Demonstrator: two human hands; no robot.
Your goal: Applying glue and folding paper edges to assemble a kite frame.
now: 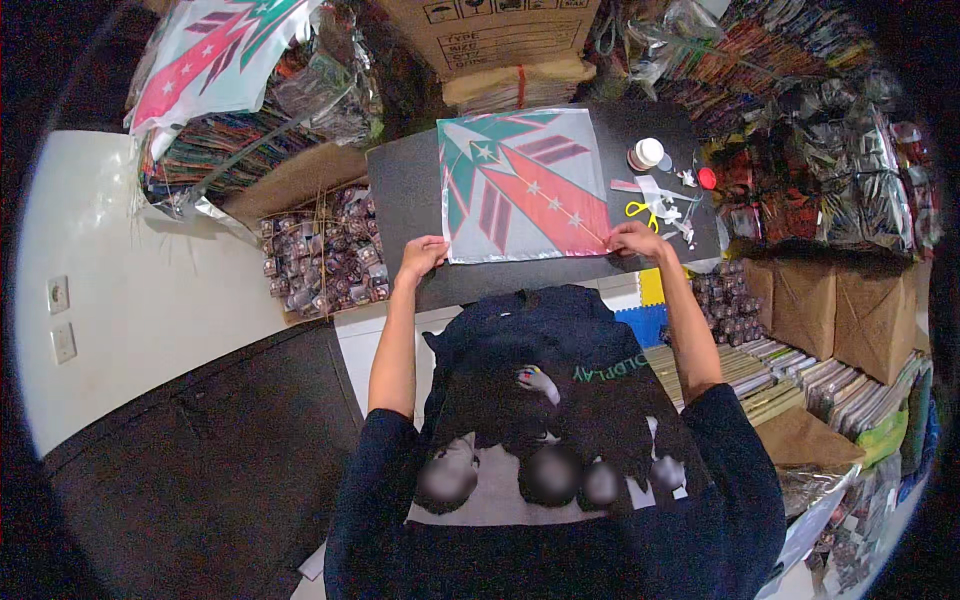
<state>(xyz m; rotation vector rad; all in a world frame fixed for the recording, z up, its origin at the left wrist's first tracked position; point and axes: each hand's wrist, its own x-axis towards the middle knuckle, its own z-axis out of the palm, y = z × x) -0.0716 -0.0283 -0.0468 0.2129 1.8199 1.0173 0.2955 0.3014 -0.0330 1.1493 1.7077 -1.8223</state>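
Observation:
A square printed cloth (530,185) in white, red and green, with white stars and striped bars, lies flat on the dark table (410,190). Its near edge looks shiny, and I cannot make out whether it has a clear sleeve round it. My left hand (426,255) pinches the near left corner. At the near right corner, the fingers of my right hand (634,240) are closed on the same cloth. Yellow-handled scissors (638,209) lie just beyond my right hand, among white scraps.
Right of the cloth stand a white-lidded jar (648,153) and a red cap (708,178). A cardboard box (490,35) is behind the table. Wrapped bundles (345,240) fill a carton at the left, and stacked packs (790,370) lie at the right. A similar cloth (215,65) hangs upper left.

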